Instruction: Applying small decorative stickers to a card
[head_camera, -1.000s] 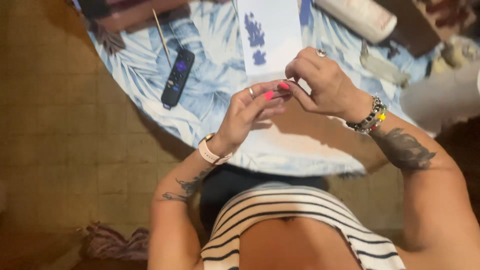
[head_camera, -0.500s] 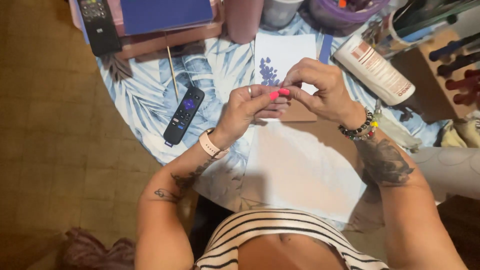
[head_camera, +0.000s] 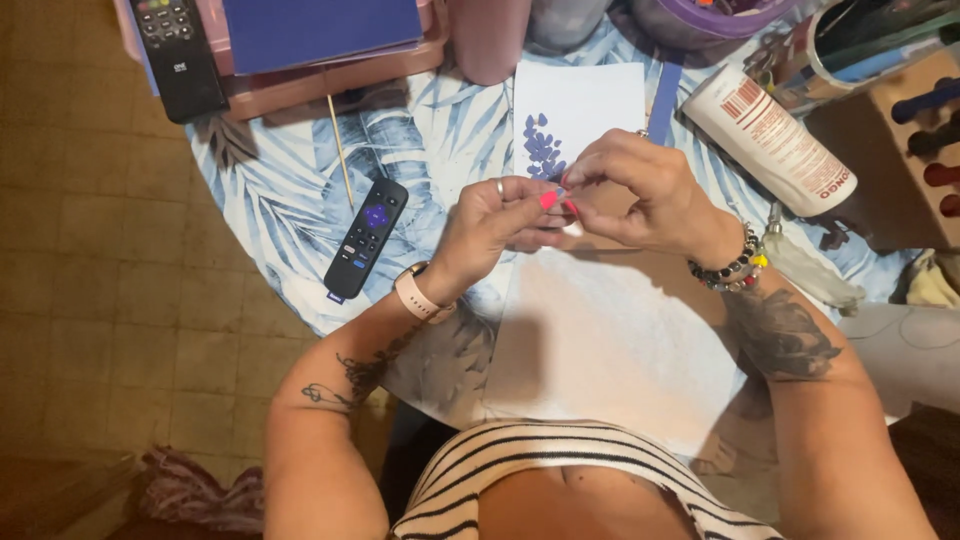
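Observation:
My left hand (head_camera: 495, 225) and my right hand (head_camera: 635, 190) meet fingertip to fingertip above the round table (head_camera: 270, 200). Between the pink-nailed fingers they pinch something very small; I cannot make out what it is. Just behind the fingers lies a white card (head_camera: 585, 105) with a sprig of purple petals (head_camera: 542, 150) stuck on it. Under my wrists a large white sheet (head_camera: 600, 350) covers the near part of the table. My left wrist wears a pale watch, my right a beaded bracelet.
A small black remote (head_camera: 366, 237) and a thin wooden stick (head_camera: 341, 150) lie left of my hands. A larger remote (head_camera: 182, 55) rests on a pink box with a blue folder (head_camera: 320, 30). A white glue bottle (head_camera: 778, 140) lies at the right, beside cups and a rack of pens.
The view has tilted up, so more of the far table shows. My hands stay together at the fingertips and now sit right beside the purple petals on the card.

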